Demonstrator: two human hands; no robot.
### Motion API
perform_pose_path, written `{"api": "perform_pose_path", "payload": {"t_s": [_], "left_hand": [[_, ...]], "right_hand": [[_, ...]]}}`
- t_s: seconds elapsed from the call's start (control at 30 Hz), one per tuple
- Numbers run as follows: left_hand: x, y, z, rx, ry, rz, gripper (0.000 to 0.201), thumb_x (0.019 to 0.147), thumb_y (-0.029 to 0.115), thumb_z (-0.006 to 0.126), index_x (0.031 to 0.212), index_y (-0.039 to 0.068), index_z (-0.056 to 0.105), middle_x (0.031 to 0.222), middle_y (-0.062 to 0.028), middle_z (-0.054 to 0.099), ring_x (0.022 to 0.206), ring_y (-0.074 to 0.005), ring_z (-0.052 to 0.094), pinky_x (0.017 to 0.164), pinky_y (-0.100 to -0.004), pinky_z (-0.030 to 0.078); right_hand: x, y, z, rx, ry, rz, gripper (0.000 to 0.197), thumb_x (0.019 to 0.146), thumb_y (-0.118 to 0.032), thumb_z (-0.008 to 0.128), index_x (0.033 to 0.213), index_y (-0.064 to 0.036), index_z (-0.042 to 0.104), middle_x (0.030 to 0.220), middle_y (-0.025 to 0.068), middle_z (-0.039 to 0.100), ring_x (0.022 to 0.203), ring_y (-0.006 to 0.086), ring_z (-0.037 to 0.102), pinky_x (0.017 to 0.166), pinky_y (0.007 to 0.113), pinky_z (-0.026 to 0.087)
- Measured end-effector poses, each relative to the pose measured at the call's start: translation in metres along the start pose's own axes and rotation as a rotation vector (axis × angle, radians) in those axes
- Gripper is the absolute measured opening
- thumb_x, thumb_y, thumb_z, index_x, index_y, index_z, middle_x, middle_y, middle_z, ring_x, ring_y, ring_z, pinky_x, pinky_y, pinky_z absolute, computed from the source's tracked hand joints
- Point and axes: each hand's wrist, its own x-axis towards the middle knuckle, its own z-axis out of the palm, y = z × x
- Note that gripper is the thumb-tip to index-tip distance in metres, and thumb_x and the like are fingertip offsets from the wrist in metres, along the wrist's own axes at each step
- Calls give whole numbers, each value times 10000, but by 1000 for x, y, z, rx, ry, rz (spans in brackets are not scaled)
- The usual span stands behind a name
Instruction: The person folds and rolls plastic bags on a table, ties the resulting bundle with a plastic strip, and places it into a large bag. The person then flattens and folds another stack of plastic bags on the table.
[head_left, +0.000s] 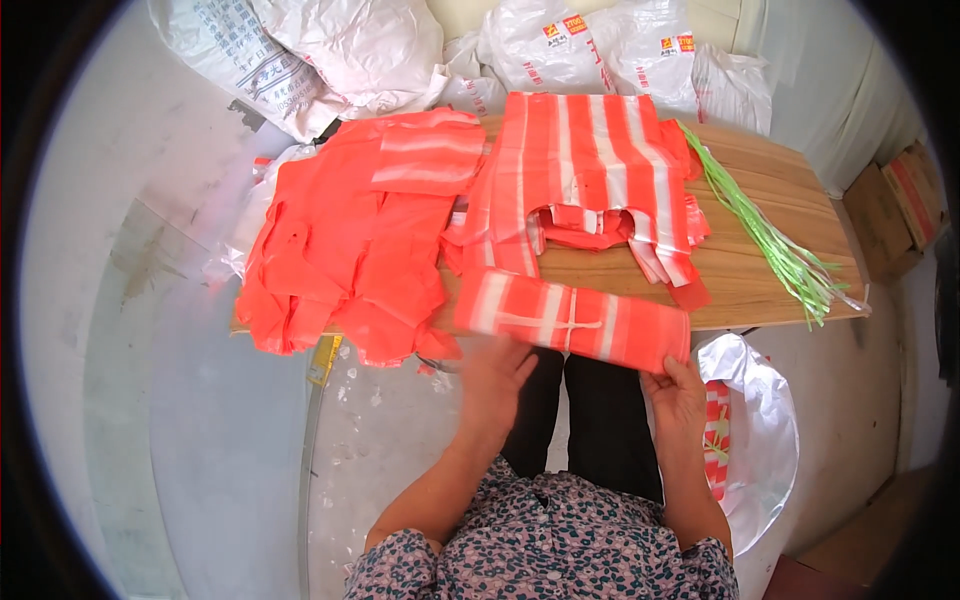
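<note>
A folded bundle of red-and-white striped plastic bags (620,327), tied crosswise with a pale string, hangs over my lap at the table's near edge. My right hand (676,400) grips its lower right corner, thumb on top. Just below the bundle's left end is my left hand (492,388), its fingers smeared by motion, so whether it touches the bundle is unclear. Beyond the bundle, a stack of striped plastic vest bags (585,150) lies flat with its handles toward me. Left of it spreads a loose heap of red plastic bags (350,230).
Thin green ties (765,230) lie along the right side of the wooden table (770,165). By my right leg, an open white sack (765,440) holds striped tied bundles (716,440). Full white sacks (350,50) line the back. Cardboard boxes (890,215) stand far right.
</note>
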Motion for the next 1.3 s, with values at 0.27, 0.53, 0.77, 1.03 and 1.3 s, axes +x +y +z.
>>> {"api": "perform_pose_path", "payload": {"t_s": [0.27,0.53,0.77,1.03,1.3], "left_hand": [[-6,-8,25,-70,-43,-180,278,877,222,625,1113,95,551,1072,-57,619,1062,-245,569,956,-456,447],[-22,-5,21,-203,-141,-162,321,768,54,671,1080,61,597,1086,-69,646,1035,-234,605,960,-427,461],[-32,6,20,-102,-419,-88,517,669,4,735,1159,23,569,1149,-93,621,1123,-267,555,1035,-430,385],[-44,-2,21,36,-460,-36,565,662,-50,724,1184,34,526,1127,-90,594,1098,-269,551,1006,-419,395],[-39,26,7,94,-596,24,609,724,172,756,1265,73,494,1194,-116,585,1125,-312,550,1056,-517,359]], "right_hand": [[-12,-7,-47,115,-52,260,322,818,-47,578,1136,-6,548,1046,103,631,964,232,610,901,392,480],[-6,-4,-80,137,-145,214,517,731,10,665,1229,-14,530,1143,91,618,1067,228,582,965,403,429],[-6,-35,-84,-253,-318,91,745,666,-2,758,1335,7,430,1188,79,560,1119,201,530,942,311,437],[-23,-63,-41,-1392,-601,-528,656,631,-281,807,1202,-74,561,1205,102,574,1151,313,516,1072,469,309],[-23,-50,-5,-1228,-729,-538,426,713,-251,735,1077,-70,606,957,108,609,904,295,591,796,409,454]]}}
